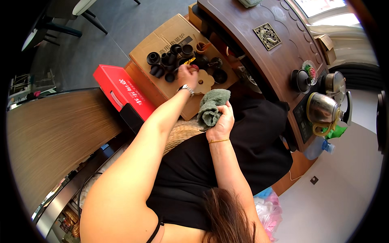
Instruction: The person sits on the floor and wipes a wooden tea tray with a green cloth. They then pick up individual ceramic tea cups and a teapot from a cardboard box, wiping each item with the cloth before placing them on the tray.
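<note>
My left hand (187,76), with a metal watch at its wrist, reaches among black tea cups (153,57) and bowls on a cardboard box (152,39). Its fingertips meet a small dark red thing (194,67) near a yellow braided cord (190,61); whether they grip it is hidden. Beside this hand lies a pale, flower-shaped wooden piece (205,82) with a hole in it. A crumpled grey-green cloth (212,106) is held in my right hand (223,120), nearer my lap. Brown cup-like vessel (200,47) and dark bowl (219,76) stand at the box's right side.
A dark wooden tea table (243,33) on the right bears a metal kettle (322,111), a lidded pot (334,82) and a black gaiwan-like vessel (301,80). A red box (124,88) stands left of the carton, near a wooden tabletop (60,139). Chairs are at upper left.
</note>
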